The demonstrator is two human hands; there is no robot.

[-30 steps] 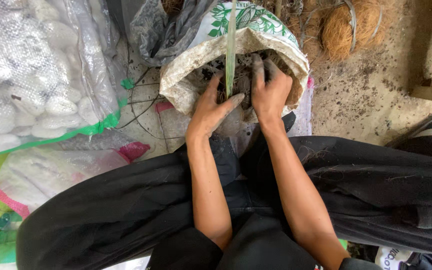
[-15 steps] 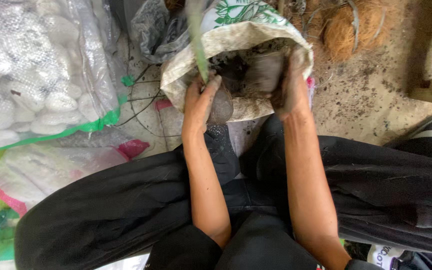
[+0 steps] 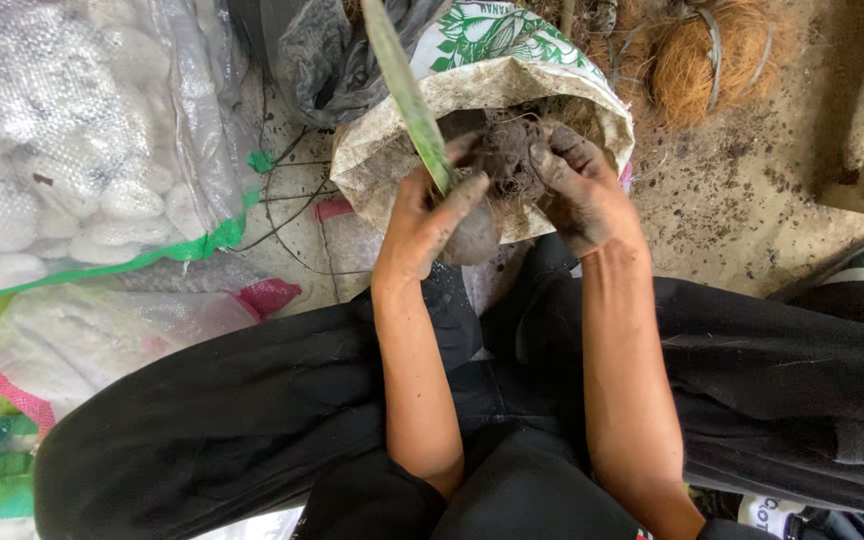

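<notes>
A young plant with a long green leaf (image 3: 407, 95) and a dark, soil-caked root clump (image 3: 507, 160) is held over the open mouth of a white woven sack (image 3: 552, 85). The sack's rim is rolled down, its outside carries a green leaf pattern, and dark soil lies inside it. The left hand (image 3: 432, 215) is closed around the base of the leaf where it meets the roots, thumb and fingers wrapped on it, with a rounded grey lump just under the palm. The right hand (image 3: 582, 190), smeared with soil, is curled with its fingers pressed into the root clump from the other side. Both forearms reach forward over the person's black trousers (image 3: 252, 410).

Left of the sack, a clear plastic bag of white pebbles (image 3: 62, 140) with a green edge rests on the ground. A grey crumpled plastic sheet (image 3: 327, 60) lies behind the sack, and a bundle of brown coconut fibre (image 3: 697, 60) sits to its right on the soil-strewn concrete floor (image 3: 752, 190). A pink-trimmed bag (image 3: 112, 335) lies near the left knee.
</notes>
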